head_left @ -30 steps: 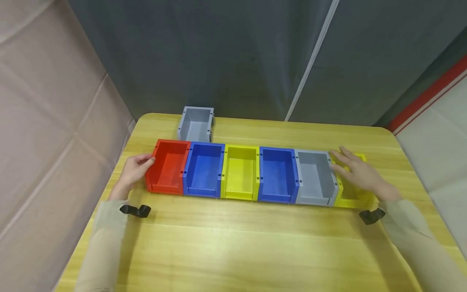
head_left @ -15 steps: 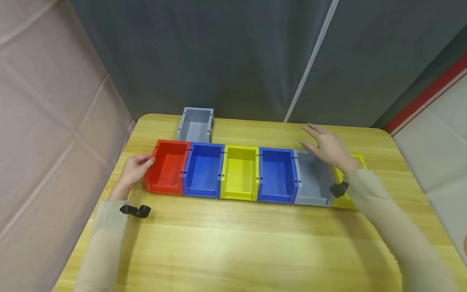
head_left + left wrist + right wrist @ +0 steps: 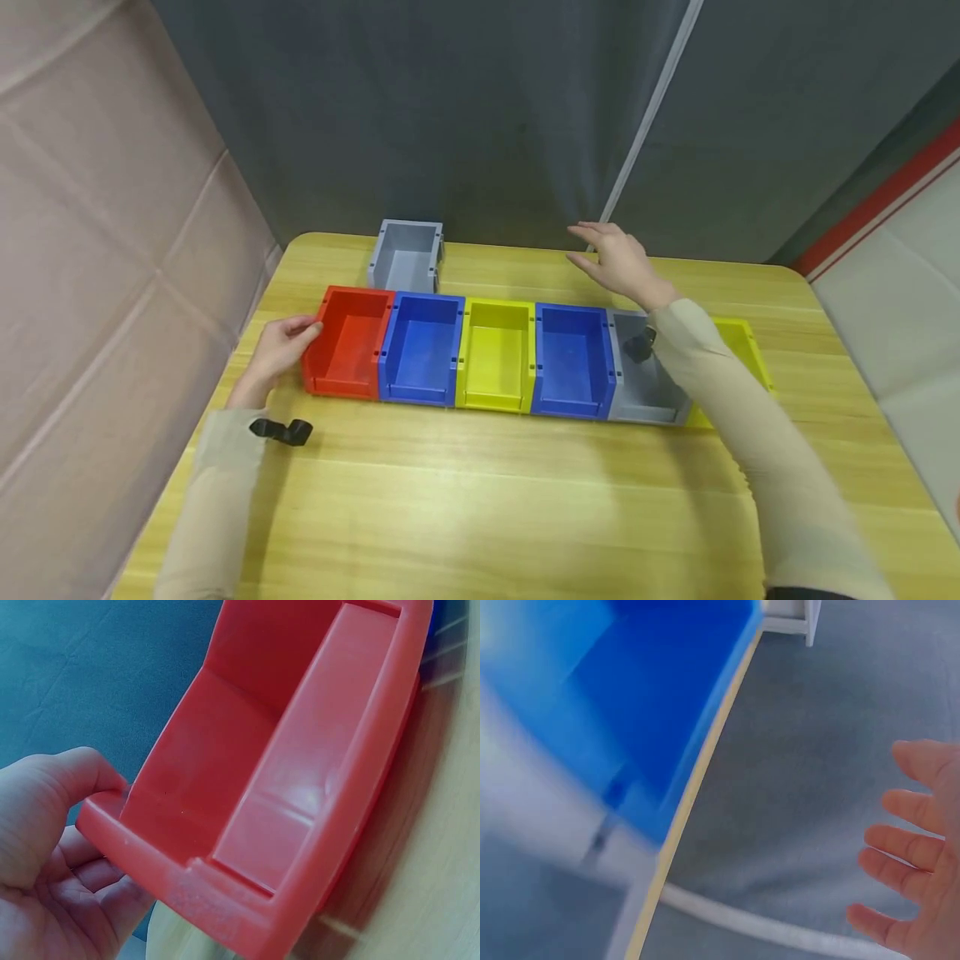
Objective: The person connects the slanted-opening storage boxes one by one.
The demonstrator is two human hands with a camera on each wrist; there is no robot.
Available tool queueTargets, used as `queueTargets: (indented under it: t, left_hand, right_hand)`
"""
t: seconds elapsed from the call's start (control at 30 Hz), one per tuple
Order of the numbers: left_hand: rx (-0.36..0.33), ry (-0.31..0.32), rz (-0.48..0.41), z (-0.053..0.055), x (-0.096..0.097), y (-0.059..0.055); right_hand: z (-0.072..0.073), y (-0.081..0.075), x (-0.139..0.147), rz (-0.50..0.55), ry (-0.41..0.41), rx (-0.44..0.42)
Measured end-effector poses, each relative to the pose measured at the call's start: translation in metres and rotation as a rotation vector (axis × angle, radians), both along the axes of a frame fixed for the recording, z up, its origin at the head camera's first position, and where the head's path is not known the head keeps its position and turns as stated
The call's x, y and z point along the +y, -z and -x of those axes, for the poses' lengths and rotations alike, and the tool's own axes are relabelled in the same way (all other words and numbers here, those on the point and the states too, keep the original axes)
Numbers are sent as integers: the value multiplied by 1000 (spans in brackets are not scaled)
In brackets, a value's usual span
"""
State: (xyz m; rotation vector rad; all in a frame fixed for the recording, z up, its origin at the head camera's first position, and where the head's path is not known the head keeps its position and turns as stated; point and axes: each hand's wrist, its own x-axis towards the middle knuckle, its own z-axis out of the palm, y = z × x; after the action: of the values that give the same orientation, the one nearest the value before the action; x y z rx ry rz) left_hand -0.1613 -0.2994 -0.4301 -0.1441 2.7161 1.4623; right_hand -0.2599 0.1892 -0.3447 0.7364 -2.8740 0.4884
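My left hand [image 3: 279, 350] pinches the left side wall of the red storage bin [image 3: 348, 354], at the left end of a row. In the left wrist view the thumb [image 3: 90, 774] lies over the rim of that wall, with the other fingers outside it. My right hand [image 3: 618, 260], fingers spread and holding nothing, is raised behind the row, near the back of the right-hand blue bin [image 3: 572, 358] and the grey bin [image 3: 637, 392]. Its fingers [image 3: 904, 840] show bare in the right wrist view. The right forearm partly hides the grey bin and the yellow end bin [image 3: 738, 342].
Another blue bin [image 3: 422, 346] and a yellow bin [image 3: 495, 354] stand side by side in the row. Behind its left part is a separate grey bin [image 3: 407, 257]. The wooden table [image 3: 450, 500] backs onto a dark curtain [image 3: 450, 125].
My right hand has left the yellow end bin and moved left and back, passing over the grey bin. My left hand keeps its place on the red bin, and the bins look unmoved.
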Motion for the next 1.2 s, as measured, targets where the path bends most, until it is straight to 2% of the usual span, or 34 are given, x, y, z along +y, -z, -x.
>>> queueTargets:
  t: [0.23,0.33,0.63,1.03,1.2]
  left_hand:
    - [2,0,11,1,0,1]
    - [-8,5,9,1,1,2]
    - [-3,-6,17,1,4,1]
    - [-23,-5,-10,1,5,1]
    - [1,-7,-3,3,8,1]
  right_hand:
    - [22,-2,-35,122,-4,-4]
    - [30,1,-49,184,10,-40]
    - [43,8,-94,432,72,-258]
    - [50,25,-153,822,277,-587]
    - [51,32,-170,896,332,-692]
